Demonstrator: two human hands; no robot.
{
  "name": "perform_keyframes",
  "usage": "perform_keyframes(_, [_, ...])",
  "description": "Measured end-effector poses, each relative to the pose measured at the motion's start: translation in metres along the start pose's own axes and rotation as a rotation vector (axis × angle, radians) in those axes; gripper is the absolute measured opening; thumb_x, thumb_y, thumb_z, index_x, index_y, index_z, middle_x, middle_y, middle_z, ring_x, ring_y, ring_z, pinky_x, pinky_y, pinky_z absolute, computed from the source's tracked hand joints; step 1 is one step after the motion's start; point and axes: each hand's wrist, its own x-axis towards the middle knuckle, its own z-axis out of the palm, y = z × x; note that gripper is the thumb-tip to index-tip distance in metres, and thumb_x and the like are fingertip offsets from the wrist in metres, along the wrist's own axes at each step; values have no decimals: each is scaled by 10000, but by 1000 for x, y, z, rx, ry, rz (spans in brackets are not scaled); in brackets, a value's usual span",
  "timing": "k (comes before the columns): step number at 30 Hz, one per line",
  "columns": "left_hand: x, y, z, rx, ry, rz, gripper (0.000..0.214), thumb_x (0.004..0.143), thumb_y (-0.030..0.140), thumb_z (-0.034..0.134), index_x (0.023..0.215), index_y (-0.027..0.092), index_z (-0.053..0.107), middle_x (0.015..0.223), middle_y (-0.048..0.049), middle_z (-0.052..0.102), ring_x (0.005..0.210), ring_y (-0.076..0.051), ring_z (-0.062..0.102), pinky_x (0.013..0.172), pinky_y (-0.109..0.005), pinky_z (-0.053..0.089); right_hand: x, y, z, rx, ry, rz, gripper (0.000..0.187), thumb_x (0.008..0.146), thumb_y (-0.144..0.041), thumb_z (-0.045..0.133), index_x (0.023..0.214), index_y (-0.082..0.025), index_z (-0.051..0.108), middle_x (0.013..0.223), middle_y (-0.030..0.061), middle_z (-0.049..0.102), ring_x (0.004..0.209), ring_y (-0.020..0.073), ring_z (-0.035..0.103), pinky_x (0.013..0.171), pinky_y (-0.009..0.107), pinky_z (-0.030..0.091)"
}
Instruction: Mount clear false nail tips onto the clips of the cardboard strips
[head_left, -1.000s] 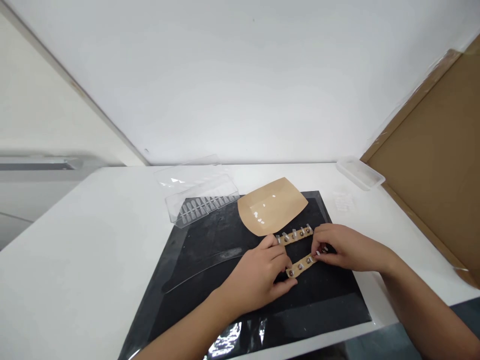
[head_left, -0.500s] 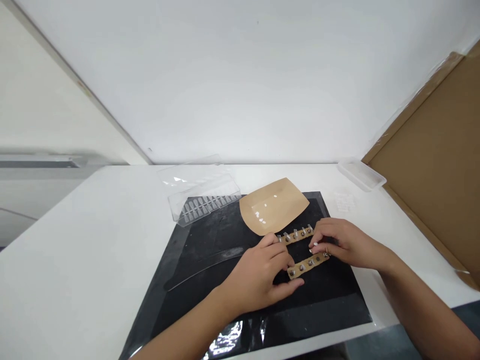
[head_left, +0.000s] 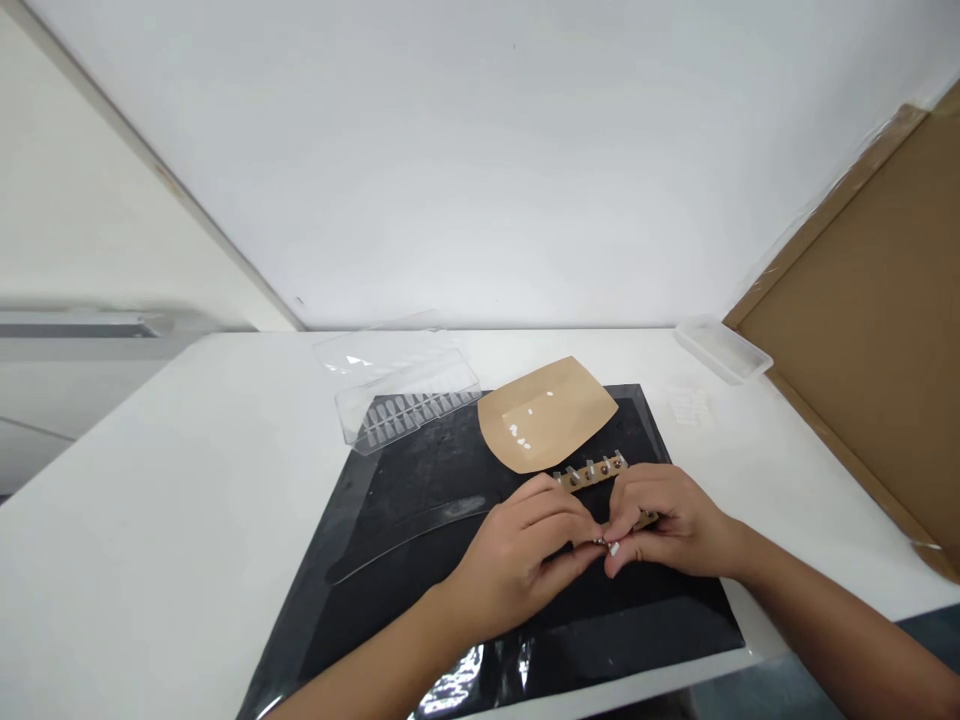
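Tan strips with small round metal studs are lying on the black mat, close to its middle. One strip is lying free, with little pale tips standing along its edge. The other strip is mostly hidden, because the left hand and the right hand are closing over it. Both hands are pinching, and their fingers are meeting around a tiny white piece. They are staying very close because the piece is so small, but I cannot tell which hand is gripping it. A tan card is lying at the far edge of the mat, and a clear tray of nail tips is sitting at the mat's far left corner. A clear curved strip is lying on the mat, left of the hands. The mat is showing open room beside both hands, and its near edge is hanging close to the bench edge.
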Motion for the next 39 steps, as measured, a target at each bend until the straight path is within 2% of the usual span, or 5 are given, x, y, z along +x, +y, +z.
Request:
perform_keyframes(7, [2,4,0,-32,37,10,137,899,87,789,963,168,699,900,-50,784,818,-161,683,781,-301,576,-1,-2,2,-28,47,34,252,844,-369,893,876,-211,699,775,-13,731,706,130,653,669,256,504])
perform_keyframes(16, [-1,2,0,119,80,63,172,872,94,826,961,157,694,887,-46,777,766,-142,672,730,-273,573,1,-5,4,-42,73,52,162,951,-324,794,900,-196,708,858,28,742,785,138,679,702,254,545])
perform_keyframes(22, [2,9,-5,48,74,90,188,868,139,819,1008,161,695,872,-63,752,754,-158,689,719,-294,584,-4,-8,1,-41,7,98,85,956,-221,773,970,-218,689,979,2,817,734,88,725,567,166,495])
perform_keyframes(29, [1,10,-6,32,27,32,315,906,96,722,1213,164,700,958,-101,755,852,-187,702,767,-311,611,-6,-2,1,-188,-76,-10,108,1003,-299,733,974,-210,679,888,2,776,798,120,721,736,224,546])
perform_keyframes(39, [1,6,-8,-47,2,-16,181,921,96,748,1086,169,735,928,-77,733,825,-162,683,737,-279,581,-5,-3,3,142,-90,322,184,888,-347,856,874,-201,746,804,-11,771,674,103,667,618,202,502])
